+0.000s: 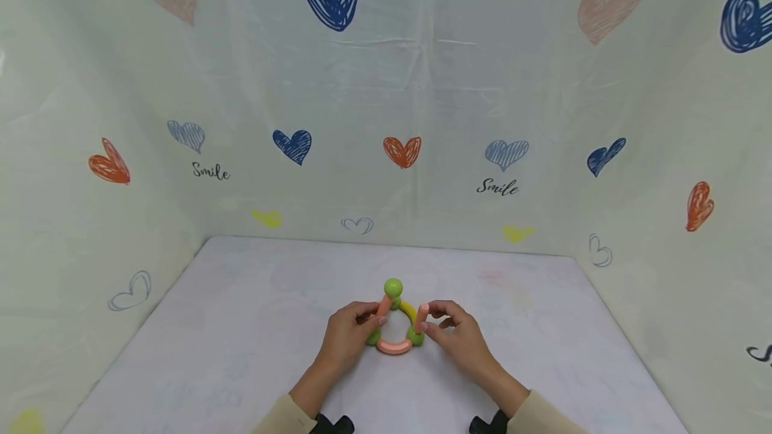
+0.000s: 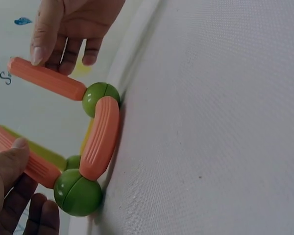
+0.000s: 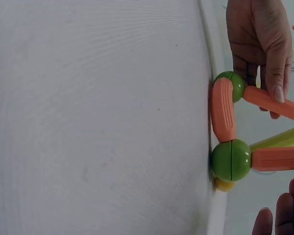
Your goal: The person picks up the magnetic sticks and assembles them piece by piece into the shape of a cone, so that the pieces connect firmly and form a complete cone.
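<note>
My left hand (image 1: 345, 335) pinches a straight coral rod (image 2: 36, 164) between thumb and fingers. This rod rises from the left green ball (image 2: 78, 192) toward an upper green ball (image 1: 393, 287). At the right, my right hand (image 1: 461, 335) holds another coral rod (image 2: 46, 78) near its top, thumb in front and fingers behind. It stands on the right green ball (image 3: 231, 160); its upper end is bare. A curved coral piece (image 1: 394, 347) joins both lower balls, while a curved yellow piece (image 1: 408, 311) runs back from the right ball. Behind them slants a yellow-green rod (image 3: 279, 138).
The toy sits on a white tabletop (image 1: 241, 353). Around its back and sides hangs a pale curtain (image 1: 452, 99) printed with hearts. Black wrist straps (image 1: 334, 424) and beige sleeves (image 1: 286, 416) show at the lower edge.
</note>
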Demonstrator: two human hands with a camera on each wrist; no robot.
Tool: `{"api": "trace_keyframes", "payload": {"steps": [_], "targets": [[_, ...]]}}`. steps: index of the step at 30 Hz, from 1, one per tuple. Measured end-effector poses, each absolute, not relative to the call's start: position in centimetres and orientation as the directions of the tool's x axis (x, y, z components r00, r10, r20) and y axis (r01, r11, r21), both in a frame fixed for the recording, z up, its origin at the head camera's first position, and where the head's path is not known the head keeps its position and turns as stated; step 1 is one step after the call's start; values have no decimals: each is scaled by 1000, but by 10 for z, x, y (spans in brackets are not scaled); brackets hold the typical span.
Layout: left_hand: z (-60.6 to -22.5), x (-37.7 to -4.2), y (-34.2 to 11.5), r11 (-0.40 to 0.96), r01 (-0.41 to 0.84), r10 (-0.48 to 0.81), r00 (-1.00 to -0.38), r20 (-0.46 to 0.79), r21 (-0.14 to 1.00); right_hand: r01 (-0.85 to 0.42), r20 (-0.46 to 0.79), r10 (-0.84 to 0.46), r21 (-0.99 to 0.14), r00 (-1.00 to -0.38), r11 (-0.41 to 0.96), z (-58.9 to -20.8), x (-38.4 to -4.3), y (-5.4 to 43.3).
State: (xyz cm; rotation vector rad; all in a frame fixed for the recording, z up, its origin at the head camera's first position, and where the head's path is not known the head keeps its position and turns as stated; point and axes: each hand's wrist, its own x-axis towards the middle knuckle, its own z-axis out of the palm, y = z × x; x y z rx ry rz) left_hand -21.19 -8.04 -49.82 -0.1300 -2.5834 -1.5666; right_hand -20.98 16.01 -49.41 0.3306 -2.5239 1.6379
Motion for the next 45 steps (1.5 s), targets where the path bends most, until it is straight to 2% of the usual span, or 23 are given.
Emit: {"api": "trace_keyframes", "payload": {"steps": [8,27,39,45], "targets": [[-500,-212,-83,478,134,11,-989,147,868,-277,254,-111,-857,-961,434,-501,-218,146],[-500,-211,-83,466,152,24,-987,159,871,-279,250,-124,-855,-960,438,-502,-223,130],[-489,-211,-79,597,202,75,-978,196,776,-255,225,-121,-856,-967,450,-504,-222,134],[-491,-209,-82,605,202,71,-977,200,770,-256,219,-133,-838,-967,482,-507,-223,134]]}}
